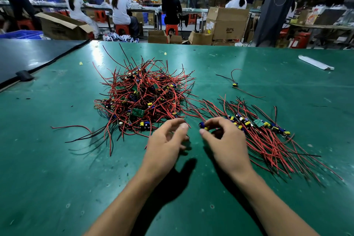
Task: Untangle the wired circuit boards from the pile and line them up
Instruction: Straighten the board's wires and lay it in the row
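Observation:
A tangled pile of small circuit boards (141, 95) with red and black wires lies on the green table (57, 159), left of centre. To the right, a row of lined-up boards (258, 123) stretches out with their wires trailing toward me. My right hand (224, 140) pinches a small board (202, 125) with blue and yellow parts at the left end of that row. My left hand (166, 140) hovers beside it with curled fingers, and a thin wire runs past its fingertips; whether it grips that wire I cannot tell.
One stray wired board (235, 84) lies alone farther back on the right. A white strip (316, 62) rests at the far right. A dark mat (28, 55) covers the far left. Beyond the table are cardboard boxes (228, 23) and seated workers.

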Demonstrator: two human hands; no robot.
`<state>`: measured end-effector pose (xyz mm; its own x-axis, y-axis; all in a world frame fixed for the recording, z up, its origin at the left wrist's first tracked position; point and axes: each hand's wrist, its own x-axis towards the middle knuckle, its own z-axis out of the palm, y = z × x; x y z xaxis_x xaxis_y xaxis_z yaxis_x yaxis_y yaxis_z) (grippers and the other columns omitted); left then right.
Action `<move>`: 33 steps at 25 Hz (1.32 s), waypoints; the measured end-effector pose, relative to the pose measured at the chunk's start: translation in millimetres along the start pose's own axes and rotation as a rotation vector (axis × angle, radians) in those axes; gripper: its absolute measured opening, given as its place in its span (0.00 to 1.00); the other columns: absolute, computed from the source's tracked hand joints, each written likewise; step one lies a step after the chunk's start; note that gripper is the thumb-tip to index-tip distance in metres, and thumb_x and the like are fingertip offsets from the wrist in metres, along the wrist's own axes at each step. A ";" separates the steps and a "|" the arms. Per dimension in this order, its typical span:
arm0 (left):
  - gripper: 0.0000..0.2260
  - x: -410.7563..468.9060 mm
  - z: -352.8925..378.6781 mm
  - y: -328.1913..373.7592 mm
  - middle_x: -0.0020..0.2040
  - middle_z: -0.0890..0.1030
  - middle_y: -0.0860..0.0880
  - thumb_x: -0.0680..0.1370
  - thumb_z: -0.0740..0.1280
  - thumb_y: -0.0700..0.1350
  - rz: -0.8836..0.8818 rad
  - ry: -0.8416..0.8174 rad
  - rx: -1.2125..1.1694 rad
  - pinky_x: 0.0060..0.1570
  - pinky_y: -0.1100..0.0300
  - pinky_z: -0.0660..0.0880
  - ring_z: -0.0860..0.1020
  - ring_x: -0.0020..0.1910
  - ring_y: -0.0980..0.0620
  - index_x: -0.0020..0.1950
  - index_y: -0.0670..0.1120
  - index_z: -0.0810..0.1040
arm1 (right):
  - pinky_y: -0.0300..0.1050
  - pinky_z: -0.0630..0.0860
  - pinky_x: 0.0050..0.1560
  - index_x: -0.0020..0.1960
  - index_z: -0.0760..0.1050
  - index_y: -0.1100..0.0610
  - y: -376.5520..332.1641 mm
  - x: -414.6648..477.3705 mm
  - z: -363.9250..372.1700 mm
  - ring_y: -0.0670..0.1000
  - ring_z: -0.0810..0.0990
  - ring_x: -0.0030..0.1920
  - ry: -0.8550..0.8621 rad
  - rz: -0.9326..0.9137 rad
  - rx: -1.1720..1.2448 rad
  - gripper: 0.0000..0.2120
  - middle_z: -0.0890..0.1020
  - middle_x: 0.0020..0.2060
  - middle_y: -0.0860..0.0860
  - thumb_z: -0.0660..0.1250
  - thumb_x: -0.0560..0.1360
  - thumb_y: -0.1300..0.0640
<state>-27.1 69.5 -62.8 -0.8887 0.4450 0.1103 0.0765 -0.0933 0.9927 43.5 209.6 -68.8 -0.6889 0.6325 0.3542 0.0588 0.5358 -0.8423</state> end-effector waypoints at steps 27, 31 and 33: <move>0.09 2.9 -20.1 -7.4 0.47 0.78 0.50 0.77 0.65 0.47 0.376 -0.214 1.017 0.49 0.52 0.72 0.73 0.51 0.49 0.52 0.48 0.82 | 0.48 0.60 0.59 0.67 0.76 0.43 0.0 -8.1 1.7 0.48 0.71 0.63 -0.421 -0.323 -0.636 0.16 0.77 0.59 0.43 0.64 0.80 0.46; 0.13 1.6 -17.6 -6.4 0.44 0.78 0.47 0.72 0.63 0.48 0.362 -0.258 1.014 0.47 0.48 0.71 0.74 0.48 0.45 0.49 0.43 0.81 | 0.46 0.59 0.57 0.67 0.75 0.41 -2.5 -7.0 -0.5 0.46 0.71 0.62 -0.521 -0.302 -0.556 0.17 0.76 0.56 0.43 0.64 0.79 0.45; 0.14 1.0 -15.1 -5.5 0.42 0.79 0.46 0.68 0.61 0.47 0.363 -0.255 0.982 0.46 0.48 0.72 0.75 0.46 0.44 0.47 0.41 0.80 | 0.47 0.60 0.58 0.67 0.75 0.42 -3.1 -6.9 -0.1 0.46 0.72 0.61 -0.533 -0.263 -0.522 0.17 0.76 0.54 0.44 0.64 0.78 0.42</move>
<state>-35.3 57.0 -68.9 -0.6279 0.7178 0.3009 0.7472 0.4477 0.4912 48.1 203.6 -68.6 -0.9728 0.1660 0.1618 0.0864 0.9072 -0.4117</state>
